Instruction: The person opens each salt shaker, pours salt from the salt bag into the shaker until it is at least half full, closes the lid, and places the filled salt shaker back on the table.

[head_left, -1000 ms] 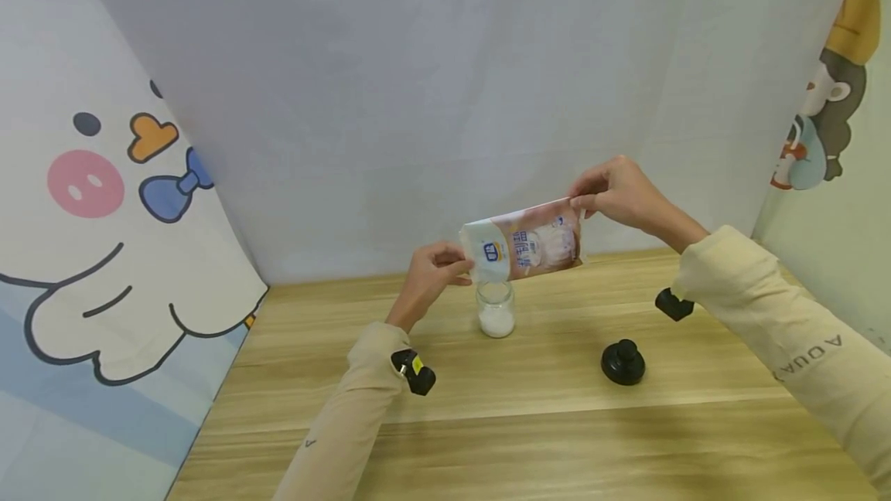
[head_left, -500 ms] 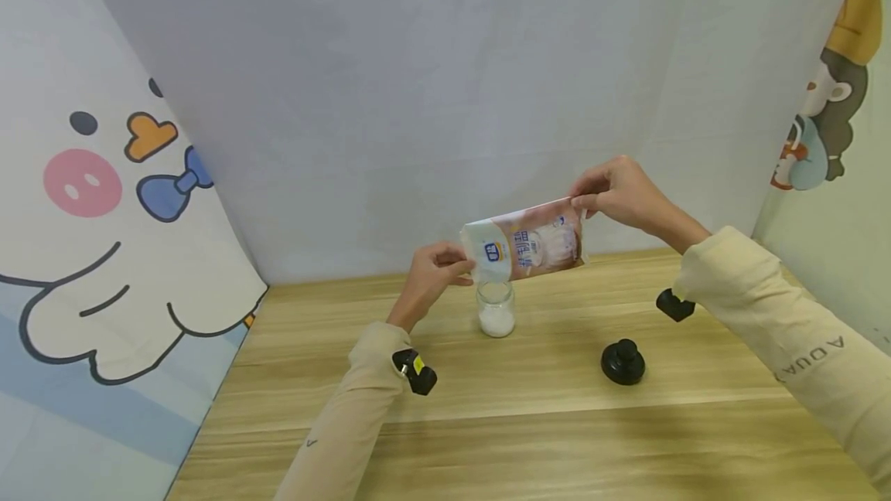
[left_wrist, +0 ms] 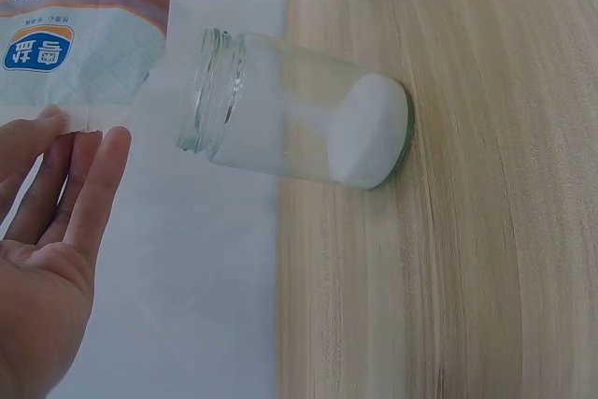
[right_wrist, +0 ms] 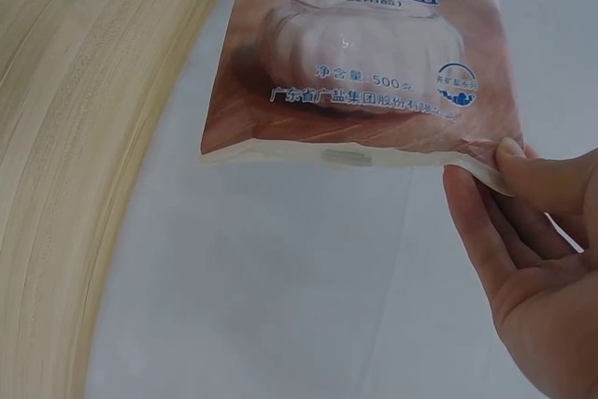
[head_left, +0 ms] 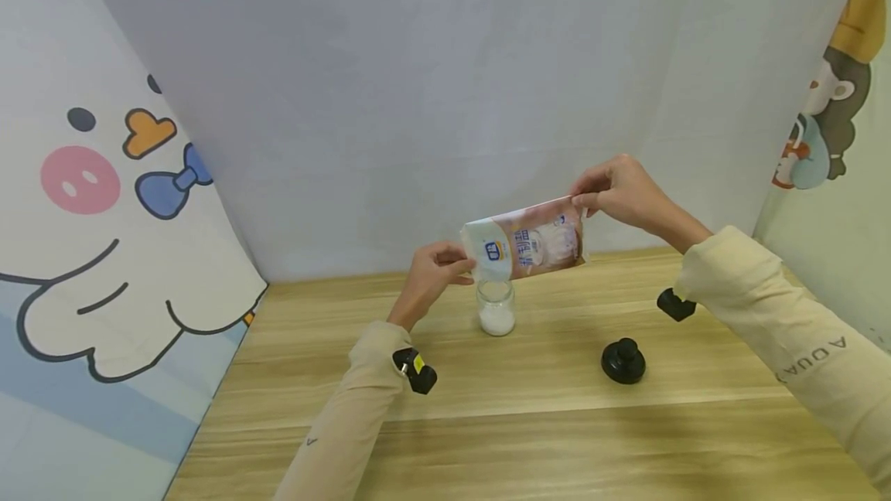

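A bag of salt (head_left: 536,242) is held tilted above the glass jar (head_left: 496,296), its lower left corner over the mouth. My left hand (head_left: 430,278) pinches the bag's left end between thumb and fingers. At the other end my right hand (head_left: 623,193) grips the upper corner, thumb against fingers, as the right wrist view also shows. The jar stands upright on the table, and white salt (left_wrist: 369,133) covers its bottom. In the left wrist view a faint white stream runs from the bag's corner into the jar. The bag's opening itself is hard to make out.
A black round lid with a knob (head_left: 623,362) lies on the wooden table (head_left: 529,439), right of the jar and nearer the front. Behind the table hangs a pale grey cloth (head_left: 431,99). Printed cartoon panels stand at both sides.
Hands, bag and jar keep almost the same places. The head view has shifted very slightly.
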Tool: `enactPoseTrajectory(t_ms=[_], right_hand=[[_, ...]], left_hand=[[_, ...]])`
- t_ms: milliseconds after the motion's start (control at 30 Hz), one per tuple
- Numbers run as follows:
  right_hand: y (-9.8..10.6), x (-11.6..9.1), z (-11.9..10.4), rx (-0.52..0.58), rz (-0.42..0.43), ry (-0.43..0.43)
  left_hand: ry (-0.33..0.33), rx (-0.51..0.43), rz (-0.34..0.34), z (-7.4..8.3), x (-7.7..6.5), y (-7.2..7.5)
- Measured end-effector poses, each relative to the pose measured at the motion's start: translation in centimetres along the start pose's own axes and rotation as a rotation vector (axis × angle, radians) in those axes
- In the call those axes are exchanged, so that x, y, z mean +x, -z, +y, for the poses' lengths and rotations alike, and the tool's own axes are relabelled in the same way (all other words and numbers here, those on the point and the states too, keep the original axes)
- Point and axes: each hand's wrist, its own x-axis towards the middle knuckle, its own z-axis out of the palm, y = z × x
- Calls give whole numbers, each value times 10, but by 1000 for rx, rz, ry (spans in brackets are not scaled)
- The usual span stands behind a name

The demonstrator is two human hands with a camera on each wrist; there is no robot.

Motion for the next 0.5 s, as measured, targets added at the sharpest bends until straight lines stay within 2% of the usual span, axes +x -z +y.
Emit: enactPoseTrajectory(t_ms=[367,500], right_hand=[[0,0,0,10,6,2],[0,0,1,1,8,-6]], left_hand=[[17,-3,-27,1,0,2],[31,-4,-48,6,-1,1]])
